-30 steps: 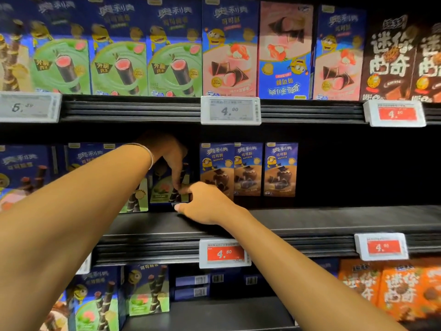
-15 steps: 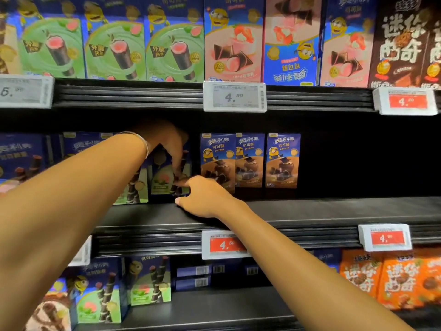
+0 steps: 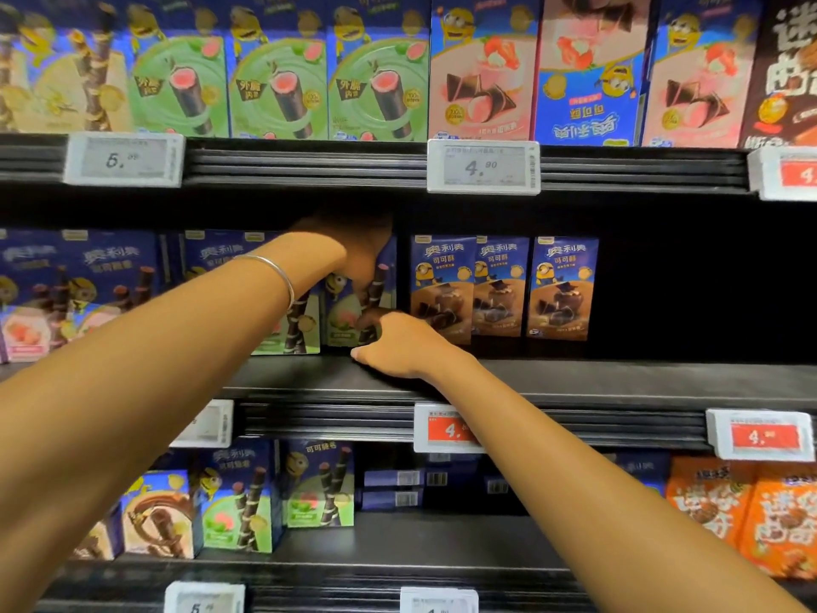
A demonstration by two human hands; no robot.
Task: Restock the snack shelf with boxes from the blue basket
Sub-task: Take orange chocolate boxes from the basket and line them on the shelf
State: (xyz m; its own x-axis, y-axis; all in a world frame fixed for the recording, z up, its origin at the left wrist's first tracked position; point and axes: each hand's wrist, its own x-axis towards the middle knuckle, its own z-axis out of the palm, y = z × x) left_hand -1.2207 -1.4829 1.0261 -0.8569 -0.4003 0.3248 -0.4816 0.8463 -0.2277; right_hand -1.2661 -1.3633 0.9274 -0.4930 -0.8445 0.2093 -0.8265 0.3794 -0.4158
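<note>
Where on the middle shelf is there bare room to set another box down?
The middle shelf lies bare right of the three brown boxes. Left of them it is crowded: left hand and right hand on the green box.

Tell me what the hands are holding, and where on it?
Both hold one blue-and-green cardboard snack box on the middle shelf: the left hand grips its top, the right hand curls round its lower right corner.
</note>
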